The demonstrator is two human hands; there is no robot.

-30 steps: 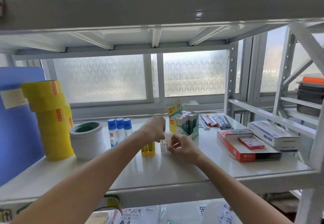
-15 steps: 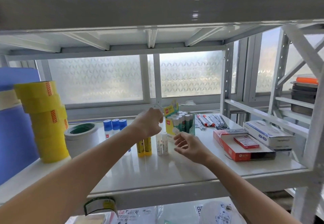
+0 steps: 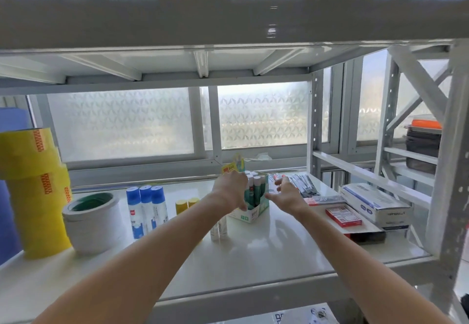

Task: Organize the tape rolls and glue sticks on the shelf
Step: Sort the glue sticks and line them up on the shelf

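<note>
Yellow tape rolls (image 3: 33,191): tallest stack on the white shelf (image 3: 266,252), standing at the far left in front of a blue panel (image 3: 10,196). White tape roll (image 3: 94,224), green core, lies flat just right of that stack; cannot tell if they touch.

White carton (image 3: 373,204) at the right end. Flat box (image 3: 365,232) sits just in front of it, with a small red pack (image 3: 342,217) on top.

Display box (image 3: 253,212) of green glue sticks is mid-shelf, top open, sticks upright inside.

Left grip (image 3: 232,189): clamped on the display box's left side, thumb down its near face, fingers over the top and out of sight. Right grip (image 3: 285,194): apart, fingers spread, thumb pointing at the box's right edge; contact not resolvable.

Blue-capped glue bottles (image 3: 147,209): three upright in a row, between the white tape roll and the yellow glue sticks (image 3: 186,204). Those are two, upright, lower parts hidden by the left forearm.

Pens (image 3: 302,184) lie flat at the back, behind the right grip.

White glue sticks (image 3: 219,227): upright, just in front of the display box's left corner, partly behind the forearm.
</note>
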